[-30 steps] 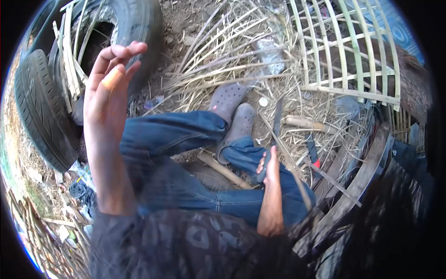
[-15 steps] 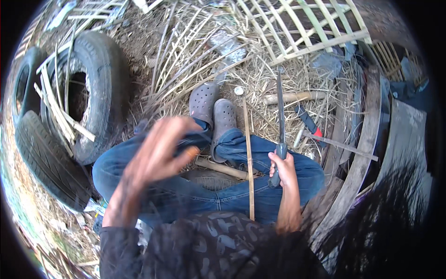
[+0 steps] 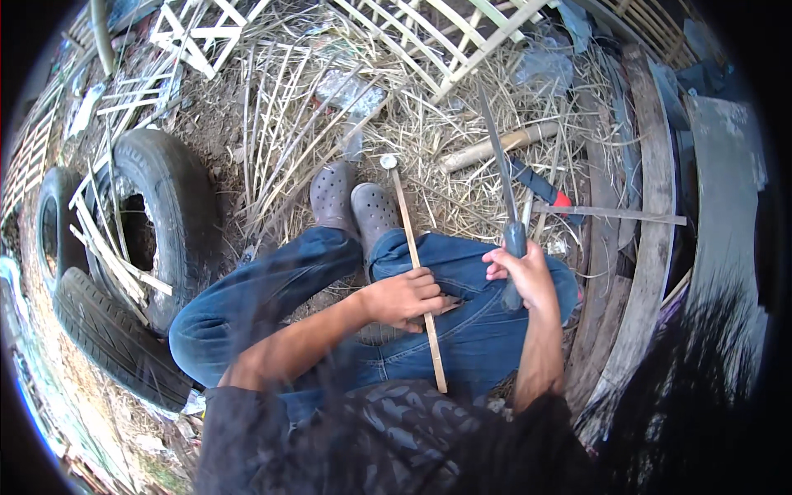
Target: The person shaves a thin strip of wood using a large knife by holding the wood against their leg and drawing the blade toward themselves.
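A narrow bamboo strip [image 3: 412,235] lies lengthwise over my jeans [image 3: 337,256], from near my shoes to my lap. My left hand [image 3: 404,299] is closed over it at mid-length, fingers curled across the strip. On the right, above my right knee, my right hand [image 3: 528,272] grips the dark handle of a long-bladed knife [image 3: 498,157]. Its blade points away from me, leaning slightly left. The end of the handle shows below that hand. Beyond the knife, a thick bamboo piece [image 3: 499,147] rests on the straw.
A dark sheath-like object with a red end [image 3: 544,190] lies right of the blade. Old tyres [image 3: 169,206] stand at left, with split bamboo on them. Bamboo lattice [image 3: 445,41] lies at the far side. Wooden planks [image 3: 652,165] run along the right. Loose strips [image 3: 280,140] cover the straw ahead.
My left hand has come down and right from above my left leg and closed on the bamboo strip. The knife stays in my right hand. The whole view has shifted slightly.
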Action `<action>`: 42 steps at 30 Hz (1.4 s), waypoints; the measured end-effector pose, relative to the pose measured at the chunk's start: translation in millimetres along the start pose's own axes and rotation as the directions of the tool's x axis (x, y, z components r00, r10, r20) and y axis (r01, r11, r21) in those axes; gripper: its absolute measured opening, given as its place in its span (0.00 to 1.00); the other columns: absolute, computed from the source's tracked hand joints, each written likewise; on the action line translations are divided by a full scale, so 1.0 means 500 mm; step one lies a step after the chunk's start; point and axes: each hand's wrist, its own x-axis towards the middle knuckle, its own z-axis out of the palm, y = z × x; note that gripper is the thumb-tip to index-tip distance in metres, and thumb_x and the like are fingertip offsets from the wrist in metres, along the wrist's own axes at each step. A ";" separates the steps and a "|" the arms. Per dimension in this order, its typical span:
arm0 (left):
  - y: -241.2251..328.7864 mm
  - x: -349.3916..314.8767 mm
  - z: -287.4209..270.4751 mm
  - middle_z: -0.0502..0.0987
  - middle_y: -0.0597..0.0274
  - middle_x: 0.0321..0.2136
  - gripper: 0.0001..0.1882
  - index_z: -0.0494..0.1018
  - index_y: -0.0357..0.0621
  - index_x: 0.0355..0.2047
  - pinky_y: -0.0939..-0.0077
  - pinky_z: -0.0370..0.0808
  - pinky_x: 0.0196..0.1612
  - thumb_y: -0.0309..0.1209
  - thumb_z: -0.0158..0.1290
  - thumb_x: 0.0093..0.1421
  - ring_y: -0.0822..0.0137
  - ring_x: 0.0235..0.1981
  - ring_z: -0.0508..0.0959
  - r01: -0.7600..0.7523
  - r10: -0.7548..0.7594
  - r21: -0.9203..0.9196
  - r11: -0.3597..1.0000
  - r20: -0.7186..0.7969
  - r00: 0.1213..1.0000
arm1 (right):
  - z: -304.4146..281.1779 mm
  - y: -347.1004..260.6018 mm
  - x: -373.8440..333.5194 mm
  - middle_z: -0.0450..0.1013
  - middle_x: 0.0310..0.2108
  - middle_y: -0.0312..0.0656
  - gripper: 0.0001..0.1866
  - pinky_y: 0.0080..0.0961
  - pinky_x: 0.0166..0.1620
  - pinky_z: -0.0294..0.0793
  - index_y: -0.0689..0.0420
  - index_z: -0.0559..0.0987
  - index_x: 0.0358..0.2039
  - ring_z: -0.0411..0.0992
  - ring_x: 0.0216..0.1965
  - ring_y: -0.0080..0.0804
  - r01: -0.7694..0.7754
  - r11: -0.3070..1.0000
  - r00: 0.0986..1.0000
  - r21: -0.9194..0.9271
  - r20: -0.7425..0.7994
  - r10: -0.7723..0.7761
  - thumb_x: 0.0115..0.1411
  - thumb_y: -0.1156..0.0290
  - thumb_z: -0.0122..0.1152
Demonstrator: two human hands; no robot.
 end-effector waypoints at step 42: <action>0.341 -0.340 -0.329 0.72 0.46 0.42 0.41 0.52 0.36 0.59 0.69 0.73 0.44 0.59 0.44 0.60 0.62 0.41 0.75 0.256 -0.753 -0.965 -0.061 0.213 0.623 | 0.270 -0.101 0.052 0.75 0.33 0.48 0.13 0.20 0.22 0.71 0.55 0.66 0.37 0.77 0.34 0.35 0.398 0.638 0.885 0.659 -0.094 -0.456 0.55 0.79 0.59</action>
